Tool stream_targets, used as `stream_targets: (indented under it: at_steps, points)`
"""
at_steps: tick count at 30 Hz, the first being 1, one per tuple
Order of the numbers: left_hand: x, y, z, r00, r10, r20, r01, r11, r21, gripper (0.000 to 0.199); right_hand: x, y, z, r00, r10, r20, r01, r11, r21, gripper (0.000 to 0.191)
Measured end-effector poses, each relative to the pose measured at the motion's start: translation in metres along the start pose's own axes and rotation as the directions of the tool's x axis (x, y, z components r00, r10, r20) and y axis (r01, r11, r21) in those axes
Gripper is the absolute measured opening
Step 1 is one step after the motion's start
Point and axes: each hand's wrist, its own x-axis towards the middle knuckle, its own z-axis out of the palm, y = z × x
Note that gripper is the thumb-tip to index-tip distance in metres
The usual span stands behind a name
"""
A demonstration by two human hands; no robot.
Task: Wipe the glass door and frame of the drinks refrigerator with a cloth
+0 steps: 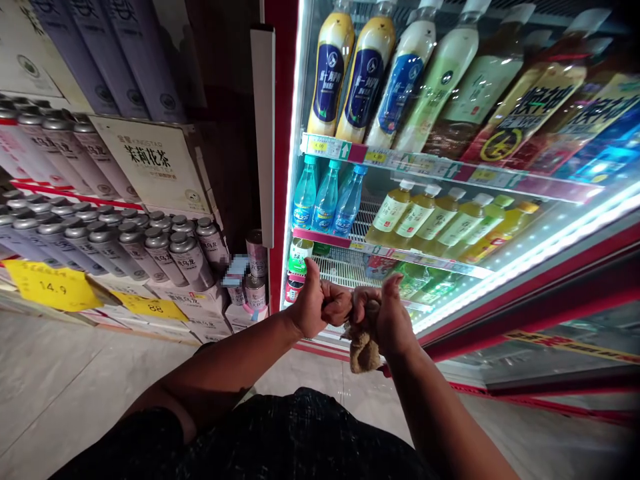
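Note:
My left hand (319, 301) is held out in front of the lit drinks fridge, fingers curled into a fist and thumb pointing up. Nothing shows in it. My right hand (393, 317) faces it, thumb also raised, with its fingers closed on a brown cloth (365, 352) that hangs below the fist. The knuckles of both hands nearly meet; whether they touch I cannot tell. Just behind my left hand, on a lower shelf, stands a bottle with a green-and-white label (300, 256).
The fridge's upper shelf edge (440, 167) carries large bottles, with smaller blue bottles (325, 200) and pale-labelled tea bottles (395, 213) beneath. An open glass door (565, 350) is at right. Stacked cans (160, 250) and yellow price cards (53, 285) stand on the left.

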Motion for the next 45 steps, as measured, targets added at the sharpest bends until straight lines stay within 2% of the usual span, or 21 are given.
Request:
stream_targets:
  at_steps: [8,15,21,27,32,36,41,45]
  points:
    - [-0.01,0.016,-0.045,0.998,-0.046,0.032,0.048,0.996,-0.072,0.089,0.024,0.004,0.038,0.997,0.068,-0.043,-0.066,0.997,0.05,0.097]
    - [-0.028,0.021,-0.107,0.987,-0.137,-0.082,0.136,0.99,-0.023,0.089,0.061,0.03,0.083,0.993,0.076,-0.092,-0.066,0.993,0.1,0.092]
    - [-0.044,0.0,-0.169,0.967,-0.143,-0.213,0.149,0.989,0.017,0.082,0.095,0.063,0.106,0.956,0.058,-0.287,-0.042,0.997,0.061,0.082]
    - [-0.057,-0.036,-0.213,0.931,-0.172,-0.322,0.195,0.98,0.04,0.079,0.113,0.108,0.119,0.914,0.104,-0.391,-0.153,0.984,-0.095,0.077]
    - [-0.064,-0.063,-0.231,0.883,-0.177,-0.436,0.232,0.97,0.076,0.08,0.123,0.136,0.123,0.886,0.181,-0.428,-0.252,0.961,-0.116,0.074]
    - [-0.068,-0.084,-0.236,0.836,-0.144,-0.53,0.243,0.962,0.122,0.079,0.135,0.158,0.114,0.887,0.211,-0.41,-0.248,0.968,-0.038,0.074]
    - [-0.067,-0.118,-0.23,0.759,-0.097,-0.644,0.264,0.95,0.167,0.073,0.135,0.196,0.085,0.901,0.232,-0.366,-0.22,0.973,0.075,0.073]
    - [-0.066,-0.171,-0.222,0.684,-0.109,-0.721,0.299,0.944,0.141,0.052,0.116,0.25,0.051,0.908,0.267,-0.324,-0.251,0.964,0.092,0.068]
